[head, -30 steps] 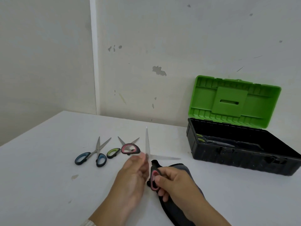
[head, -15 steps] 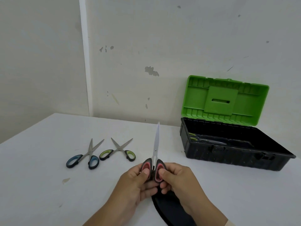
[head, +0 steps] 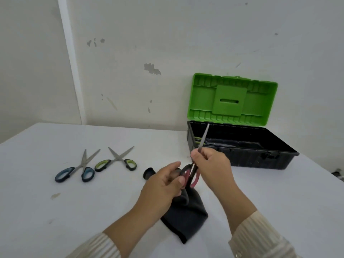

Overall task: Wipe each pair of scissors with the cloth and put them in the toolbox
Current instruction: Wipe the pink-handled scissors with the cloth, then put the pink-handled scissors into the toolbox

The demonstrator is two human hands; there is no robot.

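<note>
Red-and-black-handled scissors (head: 193, 175) are held above the table, their closed blades pointing up and to the right toward the toolbox. My right hand (head: 212, 168) pinches the blades just above the pivot. My left hand (head: 163, 185) is curled around the dark cloth (head: 186, 216) right at the scissor handles; the cloth hangs down onto the table. Blue-handled scissors (head: 74, 172) and green-handled scissors (head: 115, 161) lie open on the table to the left. The black toolbox (head: 260, 161) stands open at the right, with another green-handled pair (head: 198, 140) inside.
The toolbox's green lid (head: 232, 99) leans back against the white wall. The white table (head: 55, 220) carries a small stain (head: 55, 195) at the front left. Its right edge runs just past the toolbox.
The scissors were closed, and my right hand moved from a handle up to the blades. They now tilt right toward the toolbox. My left hand dropped to the cloth.
</note>
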